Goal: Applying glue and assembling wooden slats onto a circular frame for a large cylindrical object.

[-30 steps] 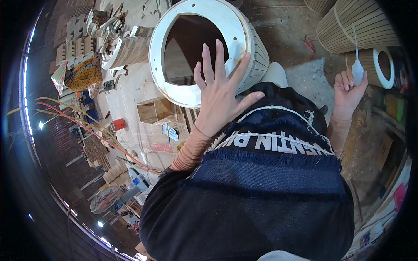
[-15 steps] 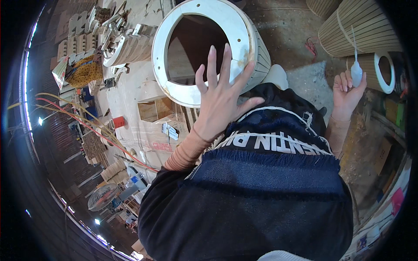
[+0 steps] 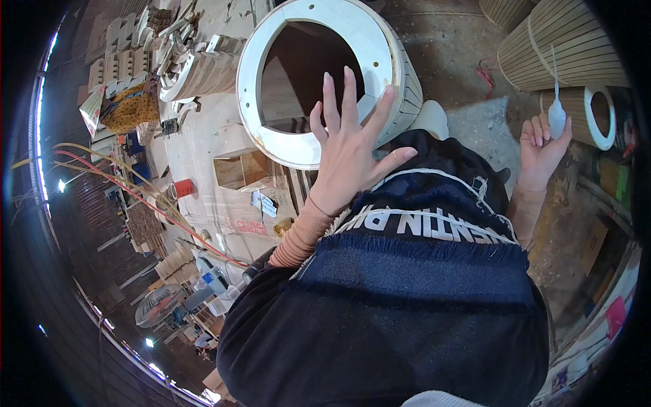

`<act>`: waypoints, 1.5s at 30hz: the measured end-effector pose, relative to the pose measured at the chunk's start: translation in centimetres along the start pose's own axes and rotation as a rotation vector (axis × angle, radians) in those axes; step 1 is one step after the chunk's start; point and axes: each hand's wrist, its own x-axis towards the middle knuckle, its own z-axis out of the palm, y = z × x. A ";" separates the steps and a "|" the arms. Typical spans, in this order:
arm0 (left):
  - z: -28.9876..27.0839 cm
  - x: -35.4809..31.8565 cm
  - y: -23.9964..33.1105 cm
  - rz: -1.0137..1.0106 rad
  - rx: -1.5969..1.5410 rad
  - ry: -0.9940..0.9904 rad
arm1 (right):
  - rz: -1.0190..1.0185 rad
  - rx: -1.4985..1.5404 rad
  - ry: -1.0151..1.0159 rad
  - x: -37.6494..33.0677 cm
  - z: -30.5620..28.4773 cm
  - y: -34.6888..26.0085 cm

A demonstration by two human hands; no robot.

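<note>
**Left hand spread over a slatted wooden drum, right hand off to the side with a small tool**

The left hand (image 3: 349, 146) is raised with all five fingers (image 3: 330, 102) fanned wide apart, palm facing away from the camera; it holds nothing. Directly beyond the fingertips lies a round wooden drum (image 3: 400, 88) with a pale flat ring (image 3: 254, 81) around its open mouth; the drum's long axis runs away from the fingers, and the dark opening faces up toward the camera. The fingertips overlap the ring's near edge in the picture (whether they actually touch it cannot be told).

The right hand (image 3: 539, 152) is well apart to the right, farther from the drum than the left; its fingers are curled together and pinch a small pale blue tool (image 3: 557, 115) whose thin tip points upward, away from the palm. Beyond those fingers stand more slatted drums (image 3: 563, 41); one lies on its side.

Below both hands, a dark fringed scarf (image 3: 420, 271) covers the person's chest.
</note>
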 end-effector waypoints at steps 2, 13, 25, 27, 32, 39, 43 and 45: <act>0.2 -0.1 0.2 -0.010 0.004 -0.041 | -0.004 0.003 0.008 0.1 -0.1 0.0; -0.2 0.4 1.0 0.038 0.237 0.042 | 0.031 0.004 -0.006 0.2 0.0 0.3; -1.2 1.0 -1.0 0.052 0.044 -0.003 | -0.006 0.029 0.019 0.0 0.0 0.0; -1.7 0.3 -1.5 -0.020 0.006 -0.011 | -0.001 0.031 -0.014 0.0 -0.1 -0.1; -1.5 -1.1 -0.6 -0.018 0.014 -0.108 | -0.047 0.024 0.076 -0.1 -0.1 -0.2; -1.4 -2.0 -0.1 0.013 0.065 -0.080 | -0.013 -0.010 0.087 -0.3 0.4 -0.4; -1.1 -1.8 0.3 0.005 0.117 -0.059 | -0.029 -0.002 0.060 -0.1 0.2 -0.3; -0.7 -1.3 0.6 0.002 0.128 -0.036 | -0.021 0.017 0.004 0.0 0.1 -0.2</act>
